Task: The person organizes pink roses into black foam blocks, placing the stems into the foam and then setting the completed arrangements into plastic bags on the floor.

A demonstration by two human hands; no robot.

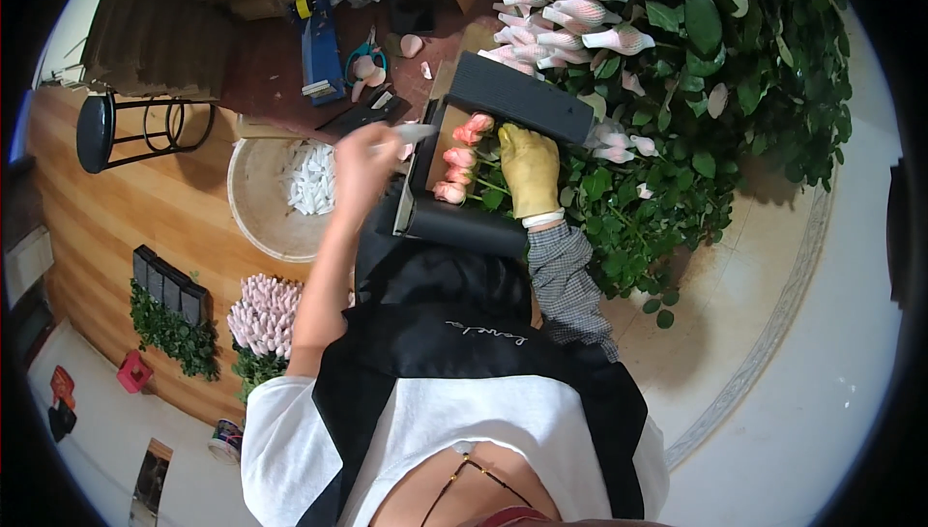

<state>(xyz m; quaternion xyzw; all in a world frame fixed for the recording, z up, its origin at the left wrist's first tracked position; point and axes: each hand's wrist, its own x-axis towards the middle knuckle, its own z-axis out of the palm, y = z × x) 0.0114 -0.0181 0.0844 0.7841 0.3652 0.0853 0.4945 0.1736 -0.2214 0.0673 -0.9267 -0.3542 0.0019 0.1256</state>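
Several coral-pink roses (457, 161) lie in rows on a brown board inside a black box-like holder (469, 224) in front of me. My right hand (532, 171), in a yellow glove, is closed over the stems beside the upper rose head; its fingertips are partly hidden. My bare left hand (365, 167) is raised at the holder's left side, smeared by motion. From its closed fingers a small white strip (416, 132) sticks out toward the roses. A ribbed black panel (522, 97) slants across the holder's far side.
Many roses in pale net sleeves (570, 5) are heaped at the far right, their leaves (638, 227) spreading beside my right arm. A round tub (253, 227) holds white pieces. Blue-handled scissors (375, 61) and a blue box (321, 61) lie on the red-brown table. A black stool (95, 133) stands left.
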